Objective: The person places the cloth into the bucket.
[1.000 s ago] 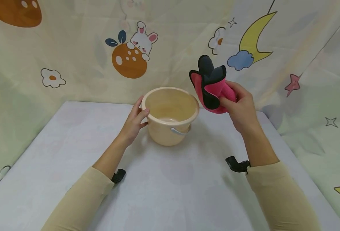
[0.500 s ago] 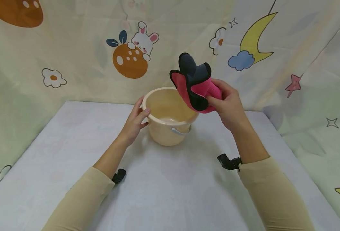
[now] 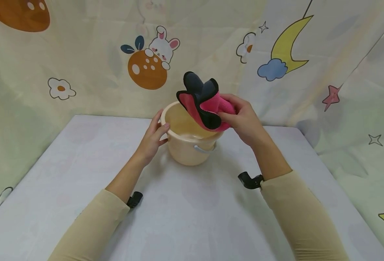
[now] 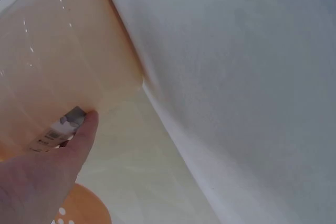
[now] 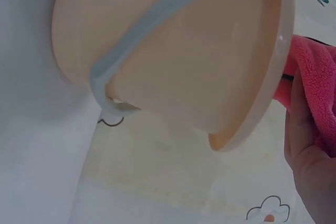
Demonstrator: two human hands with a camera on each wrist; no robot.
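Observation:
A cream plastic bucket [image 3: 189,153] stands upright near the table's far edge. My left hand [image 3: 150,140] grips its left rim, thumb over the top; in the left wrist view a finger lies by a paper label [image 4: 59,130] on the wall. Over the right part of the bucket's mouth, my right hand [image 3: 244,117] holds a folded cloth [image 3: 208,103], fleecy pink on one face, dark grey on the other, with black edging. The right wrist view shows the cloth's pink fleece [image 5: 320,80] at the rim. The cloth hides part of the bucket's inside and back rim.
A pale blue-grey bail handle [image 5: 149,24] hangs down the bucket's side. The white-covered table [image 3: 185,217] spreads toward me. Behind it hangs a patterned cloth backdrop [image 3: 90,61]. Each wrist bears a small black camera mount [image 3: 250,181].
My right hand has carried the cloth leftward from beside the bucket to above its mouth, dipping slightly lower at the end. The left hand and the bucket have stayed in place.

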